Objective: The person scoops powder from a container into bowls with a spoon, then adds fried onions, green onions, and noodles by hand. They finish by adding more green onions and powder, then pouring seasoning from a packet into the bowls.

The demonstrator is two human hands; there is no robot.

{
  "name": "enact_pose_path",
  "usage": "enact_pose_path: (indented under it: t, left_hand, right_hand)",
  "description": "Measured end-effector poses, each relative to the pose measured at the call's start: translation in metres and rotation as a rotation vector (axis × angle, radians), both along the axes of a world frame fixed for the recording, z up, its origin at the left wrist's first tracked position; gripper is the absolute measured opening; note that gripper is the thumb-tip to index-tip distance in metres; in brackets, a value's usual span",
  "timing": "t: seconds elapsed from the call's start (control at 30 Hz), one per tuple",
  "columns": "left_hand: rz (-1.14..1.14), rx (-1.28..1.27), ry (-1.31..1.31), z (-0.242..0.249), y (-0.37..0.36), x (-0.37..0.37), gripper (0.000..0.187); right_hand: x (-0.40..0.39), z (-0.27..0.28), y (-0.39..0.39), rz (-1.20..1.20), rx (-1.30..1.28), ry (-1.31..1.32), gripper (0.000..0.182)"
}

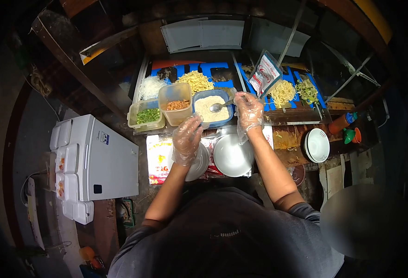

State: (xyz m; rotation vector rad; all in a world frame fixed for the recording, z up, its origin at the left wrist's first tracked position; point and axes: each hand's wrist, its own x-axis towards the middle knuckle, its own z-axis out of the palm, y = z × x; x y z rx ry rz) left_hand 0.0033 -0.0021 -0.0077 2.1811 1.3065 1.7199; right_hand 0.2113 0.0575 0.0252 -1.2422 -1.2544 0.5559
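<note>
My right hand [250, 113], in a clear plastic glove, is closed on the handle of a metal spoon [216, 107]. The spoon's bowl rests in pale powder [208, 114] inside a blue tub [219, 123]. My left hand [186, 141], gloved too, has its fingers bent at the near left corner of that tub and appears to grip its rim. Below my hands are two metal bowls, one [234, 156] between my forearms and another [198, 164] partly hidden by my left wrist. They stand on printed packaging [160, 160].
Left of the blue tub are a tub of brown bits [175, 105], chopped greens [148, 116] and white noodles [152, 87]. Yellow noodles [195, 82] lie behind. A seasoning packet [265, 74] stands rightward near more noodles [282, 94]. White bowls [318, 145] and bottles [343, 123] are farther right; a white freezer [113, 157] stands left.
</note>
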Motion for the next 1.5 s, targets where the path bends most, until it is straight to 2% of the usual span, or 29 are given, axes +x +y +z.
enact_pose_path:
  t: [0.2, 0.4, 0.47, 0.7, 0.93, 1.03, 1.1, 1.23, 1.3, 1.43, 1.5]
  left_hand:
    - [-0.041, -0.025, 0.014, -0.004, 0.004, -0.007, 0.021]
    - [-0.148, 0.08, 0.003, -0.009, 0.01, -0.014, 0.023]
    - [-0.171, 0.079, 0.017, -0.01, 0.012, -0.017, 0.024]
    - [-0.214, 0.171, 0.097, -0.009, 0.015, -0.023, 0.022]
    - [-0.209, 0.066, 0.103, 0.003, 0.008, -0.024, 0.026]
    - [-0.212, 0.142, 0.116, -0.001, 0.012, -0.025, 0.027]
    - [-0.215, 0.214, 0.18, -0.001, 0.014, -0.026, 0.025]
    - [-0.162, 0.153, 0.143, -0.002, 0.009, -0.023, 0.023]
    - [-0.142, 0.227, 0.218, -0.003, 0.01, -0.024, 0.021]
    - [-0.157, 0.188, 0.193, -0.003, 0.011, -0.023, 0.019]
    - [-0.157, 0.279, 0.248, -0.003, 0.012, -0.024, 0.015]
  right_hand:
    - [-0.004, 0.001, 0.002, 0.001, -0.048, -0.057, 0.011]
    - [-0.002, -0.019, 0.01, 0.014, -0.165, 0.153, 0.013]
    - [-0.001, -0.019, 0.009, -0.012, -0.152, 0.127, 0.013]
    - [-0.009, 0.003, -0.003, -0.014, -0.243, 0.127, 0.013]
    - [-0.007, -0.007, -0.003, -0.029, -0.113, 0.07, 0.012]
    - [-0.007, -0.006, -0.004, -0.03, -0.087, 0.056, 0.012]
    - [-0.008, -0.006, -0.006, -0.01, -0.13, 0.145, 0.011]
    - [-0.006, -0.002, -0.007, -0.001, -0.147, 0.136, 0.011]
    - [-0.006, -0.002, -0.008, -0.023, -0.123, 0.105, 0.01]
    - [-0.005, -0.004, -0.008, -0.011, -0.132, 0.14, 0.01]
    - [-0.006, -0.004, -0.009, -0.016, -0.124, 0.136, 0.01]
